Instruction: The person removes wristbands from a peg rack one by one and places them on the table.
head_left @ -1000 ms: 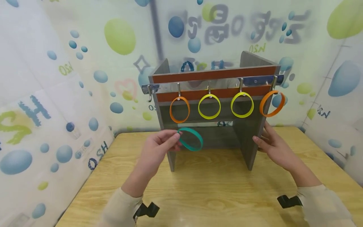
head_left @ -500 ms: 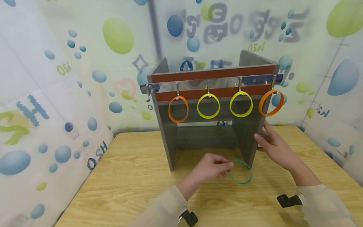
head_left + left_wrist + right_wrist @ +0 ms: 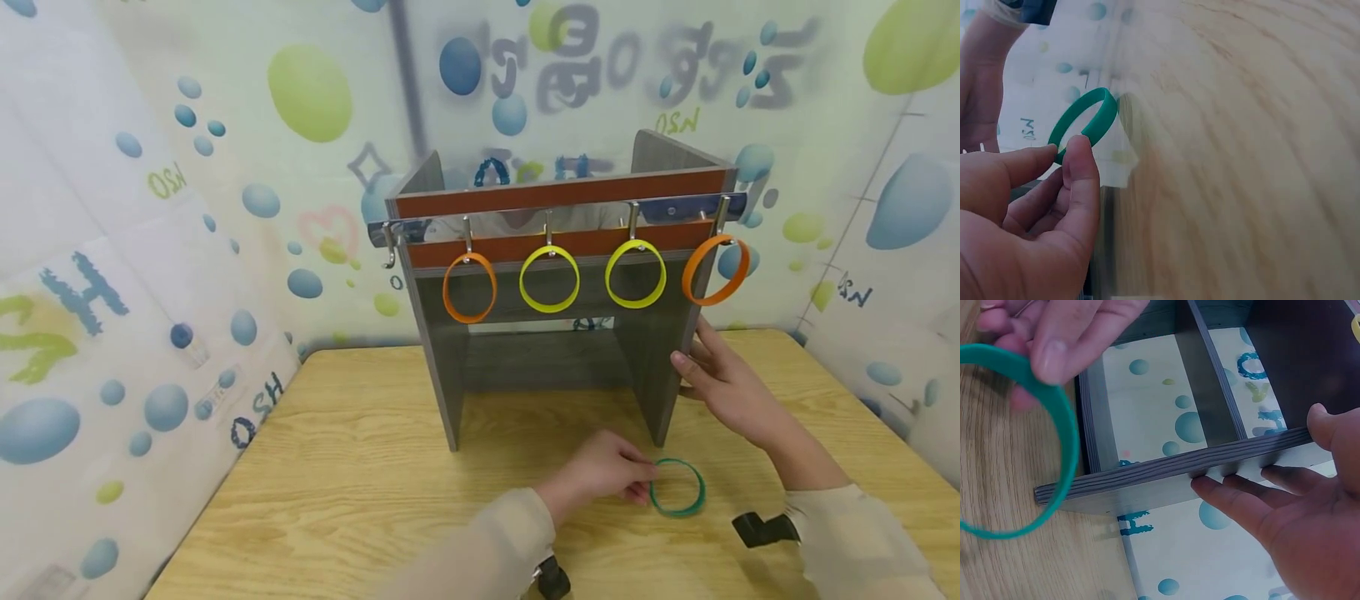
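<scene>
A green wristband (image 3: 701, 497) is pinched at its edge between the thumb and fingers of my left hand (image 3: 606, 468), low in front of the grey rack's right leg. In the left wrist view the wristband (image 3: 1105, 119) stands out past the fingertips. My right hand (image 3: 731, 390) grips the right side panel (image 3: 1166, 465) of the grey wooden rack (image 3: 442, 375), thumb on the front edge and fingers against the outer face. From the rack's metal hook rail (image 3: 517, 223) hang an orange band (image 3: 447, 302), two yellow ones and another orange band (image 3: 742, 279) at the right end.
The leftmost hook (image 3: 389, 250) on the rail carries no band. The rack stands on a wood-grain table (image 3: 337, 467), with a patterned wall covering (image 3: 315, 183) behind and at both sides.
My left hand has carried the green wristband from below the left orange band rightward and down to near the right leg. My right hand keeps its grip on the panel.
</scene>
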`<action>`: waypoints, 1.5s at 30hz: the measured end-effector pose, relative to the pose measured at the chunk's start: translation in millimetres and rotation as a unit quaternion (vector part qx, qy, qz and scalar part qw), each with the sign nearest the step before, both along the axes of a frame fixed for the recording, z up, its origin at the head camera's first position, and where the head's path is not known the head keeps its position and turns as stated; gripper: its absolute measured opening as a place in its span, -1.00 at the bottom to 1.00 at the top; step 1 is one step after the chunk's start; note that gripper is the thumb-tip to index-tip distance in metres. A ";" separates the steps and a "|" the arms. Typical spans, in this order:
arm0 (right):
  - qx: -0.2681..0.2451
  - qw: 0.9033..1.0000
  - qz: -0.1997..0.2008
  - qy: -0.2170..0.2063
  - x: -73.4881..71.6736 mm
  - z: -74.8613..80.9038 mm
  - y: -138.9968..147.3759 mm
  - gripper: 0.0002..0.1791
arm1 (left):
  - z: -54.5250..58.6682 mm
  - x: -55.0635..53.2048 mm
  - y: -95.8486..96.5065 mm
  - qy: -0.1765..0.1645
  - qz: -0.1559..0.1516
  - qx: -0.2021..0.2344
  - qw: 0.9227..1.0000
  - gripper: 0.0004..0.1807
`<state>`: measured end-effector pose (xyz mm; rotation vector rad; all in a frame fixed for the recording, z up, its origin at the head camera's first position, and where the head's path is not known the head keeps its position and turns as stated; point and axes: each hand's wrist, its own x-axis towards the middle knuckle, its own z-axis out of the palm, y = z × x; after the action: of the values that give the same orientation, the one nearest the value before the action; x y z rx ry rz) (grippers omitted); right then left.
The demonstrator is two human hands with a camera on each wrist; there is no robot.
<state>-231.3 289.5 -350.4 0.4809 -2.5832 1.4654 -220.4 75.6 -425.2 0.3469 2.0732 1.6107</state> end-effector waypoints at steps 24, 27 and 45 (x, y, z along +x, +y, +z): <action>-0.010 1.000 0.011 -0.002 1.9 1.9 0.1 -0.16 | 1.4 5.1 18.2 -0.039 -0.047 -0.033 0.998 -0.84; -0.012 1.000 0.009 -0.003 2.0 2.1 -0.1 -0.17 | 0.9 5.2 18.6 -0.038 -0.050 -0.035 0.997 -0.87; -0.006 1.000 0.006 -0.006 2.8 2.0 -0.8 -0.17 | 37.3 -16.7 -8.9 0.034 -0.039 0.025 0.998 -0.89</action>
<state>-228.5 288.7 -348.4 0.4885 -2.5840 1.4920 -237.0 66.7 -387.9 0.5004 2.0450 1.6263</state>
